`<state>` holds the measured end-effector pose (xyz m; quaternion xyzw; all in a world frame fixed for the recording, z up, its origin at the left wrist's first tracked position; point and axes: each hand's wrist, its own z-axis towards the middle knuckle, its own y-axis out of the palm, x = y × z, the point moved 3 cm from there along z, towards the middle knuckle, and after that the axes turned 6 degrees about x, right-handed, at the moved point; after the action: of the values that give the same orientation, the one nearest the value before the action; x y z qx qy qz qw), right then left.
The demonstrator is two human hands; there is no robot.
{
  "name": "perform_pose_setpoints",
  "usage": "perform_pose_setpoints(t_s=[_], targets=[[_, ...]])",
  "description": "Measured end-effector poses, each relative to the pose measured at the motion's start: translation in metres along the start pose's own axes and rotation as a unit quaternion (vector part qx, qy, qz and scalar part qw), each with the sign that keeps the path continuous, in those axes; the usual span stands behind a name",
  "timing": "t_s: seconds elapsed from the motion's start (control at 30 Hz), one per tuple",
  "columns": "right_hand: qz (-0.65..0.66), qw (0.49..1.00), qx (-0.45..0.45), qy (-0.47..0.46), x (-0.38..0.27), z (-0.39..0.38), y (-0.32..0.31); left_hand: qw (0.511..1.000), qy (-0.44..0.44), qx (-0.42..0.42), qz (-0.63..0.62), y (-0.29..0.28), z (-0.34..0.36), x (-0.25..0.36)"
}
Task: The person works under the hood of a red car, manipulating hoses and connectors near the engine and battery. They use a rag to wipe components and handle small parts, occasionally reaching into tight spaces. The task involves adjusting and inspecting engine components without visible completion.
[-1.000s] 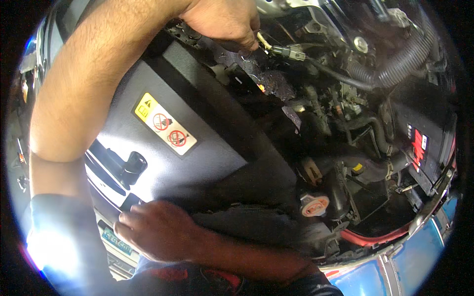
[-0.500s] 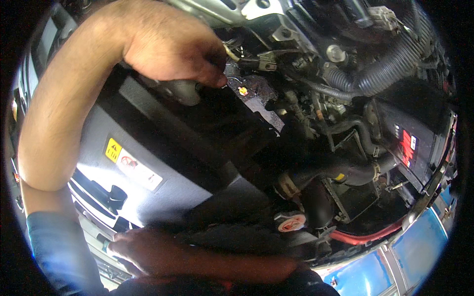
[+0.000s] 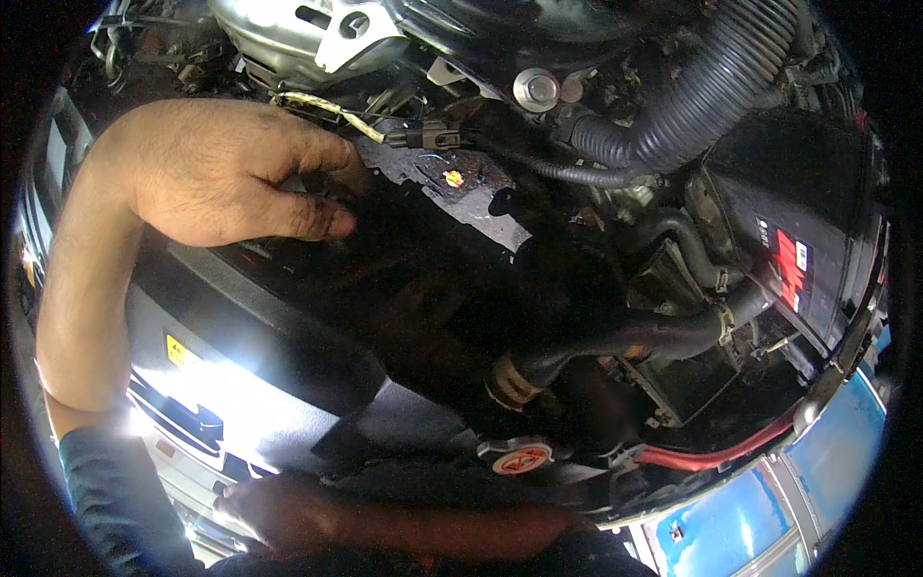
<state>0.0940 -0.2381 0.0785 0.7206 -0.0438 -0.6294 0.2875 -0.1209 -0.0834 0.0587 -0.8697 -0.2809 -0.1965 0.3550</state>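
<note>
My left hand (image 3: pixel 226 173) reaches over the front of a car's engine bay, palm down, with thumb and forefinger curled toward each other. Something dark seems to lie between them, but I cannot make it out, and the other fingertips are hidden. Just beyond the fingers are a pale wire (image 3: pixel 332 108) and a dark plug connector (image 3: pixel 428 135). My right hand (image 3: pixel 269 510) rests low in shadow by the front edge of the car, its forearm crossing from the right. Its fingers are lost in shade and glare. Between the hands runs a black front panel (image 3: pixel 288 385), brightly lit.
A radiator cap (image 3: pixel 519 457) sits near the front, beside a thick black hose (image 3: pixel 625 351). A corrugated hose (image 3: pixel 711 101) curves at the upper right, above a black battery (image 3: pixel 817 260). A silver metal part (image 3: pixel 274 38) stands at the back. Blue panels (image 3: pixel 726 519) lie lower right.
My left hand has moved left and slightly nearer, and a rounded grey thing under it no longer shows. The view has shifted. My right hand stays by the front edge.
</note>
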Motion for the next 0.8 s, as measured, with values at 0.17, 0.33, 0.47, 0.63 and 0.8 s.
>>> perform_pose_setpoints(t_s=[0.17,0.33,0.47,0.63,0.8], targets=[[-0.020,0.997,0.066,-0.044,-0.002,-0.003,0.008,0.999,0.036,0.021,-0.004,-0.001,0.002,0.004],[-0.022,0.999,-0.017,-0.027,0.004,0.005,0.008,0.998,0.019,-0.038,-0.034,-0.003,0.000,0.003],[0.009,0.998,0.039,-0.051,-0.016,0.009,-0.007,1.000,0.026,-0.002,0.007,-0.003,-0.003,0.000],[-0.033,0.997,0.065,0.000,-0.030,0.008,-0.009,1.000,0.015,0.004,0.005,0.003,-0.002,-0.007],[-0.014,0.997,0.072,-0.021,-0.016,0.004,-0.003,0.998,0.048,-0.007,-0.040,0.002,0.003,-0.004]])
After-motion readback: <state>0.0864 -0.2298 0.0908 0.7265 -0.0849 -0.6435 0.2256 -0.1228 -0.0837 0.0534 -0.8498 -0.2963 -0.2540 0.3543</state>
